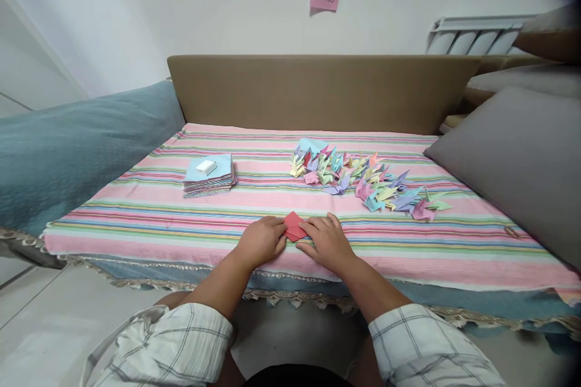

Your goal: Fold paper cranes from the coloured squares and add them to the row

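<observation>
A small sheet of red origami paper [294, 225], folded into a diamond with crease lines across it, lies on the striped cloth [149, 224] right before me. My left hand [263, 240] grips its left corner, fingers closed against the paper. On the opposite corner, my right hand [327, 243] presses with its fingertips, thumb underneath toward the near edge. Beyond my right hand spreads a loose heap of folded paper cranes [358, 178] in many pastel colours. A stack of square paper [209, 184] sits farther off to the left.
On the paper stack rests a small white block [206, 167]. A blue-covered armrest [86, 133] bounds the left side, a grey cushion [517, 157] the right, and a brown backrest [318, 91] the far side. A small brownish object [512, 231] lies near the cushion.
</observation>
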`<state>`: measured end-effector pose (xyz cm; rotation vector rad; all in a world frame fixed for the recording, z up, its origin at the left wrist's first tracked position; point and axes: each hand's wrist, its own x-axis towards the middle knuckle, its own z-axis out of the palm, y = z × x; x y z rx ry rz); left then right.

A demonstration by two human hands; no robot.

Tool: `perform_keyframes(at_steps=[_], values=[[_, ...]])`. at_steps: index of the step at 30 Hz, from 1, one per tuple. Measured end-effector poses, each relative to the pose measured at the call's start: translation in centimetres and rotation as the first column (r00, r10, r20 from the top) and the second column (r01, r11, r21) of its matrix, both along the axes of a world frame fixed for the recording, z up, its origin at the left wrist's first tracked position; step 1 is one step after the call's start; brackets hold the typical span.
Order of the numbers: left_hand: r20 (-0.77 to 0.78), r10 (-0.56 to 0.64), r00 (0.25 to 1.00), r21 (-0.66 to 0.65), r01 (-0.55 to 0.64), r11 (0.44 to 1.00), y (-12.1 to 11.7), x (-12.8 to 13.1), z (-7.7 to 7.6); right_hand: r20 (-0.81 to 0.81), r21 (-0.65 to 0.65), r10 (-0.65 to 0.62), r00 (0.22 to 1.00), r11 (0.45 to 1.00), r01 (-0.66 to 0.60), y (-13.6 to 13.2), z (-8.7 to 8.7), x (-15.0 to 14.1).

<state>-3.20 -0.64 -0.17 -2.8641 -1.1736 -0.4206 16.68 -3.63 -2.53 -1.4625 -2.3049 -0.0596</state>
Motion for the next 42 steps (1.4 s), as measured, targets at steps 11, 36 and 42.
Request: perform_keyframes(at_steps=[11,36,42], values=[[0.209,0.084,0.974,-0.086,-0.067,0.994,0.6,-0.3,0.2,0.010,0.013,-0.009,1.000,1.000,0.008,0.7,0.3,-0.5],[0.588,0.530,0.611,-0.630,-0.065,0.774,2.2,1.9,-0.7,-0.665,-0.411,-0.295,0.686,0.912,-0.007,2.0,0.4,1.1],[0.381,0.523,0.762,-0.523,-0.288,0.802,2.4,1.5,-0.5,-0.407,-0.037,-0.135,0.904,0.991,0.131,1.7,0.1,0.9]])
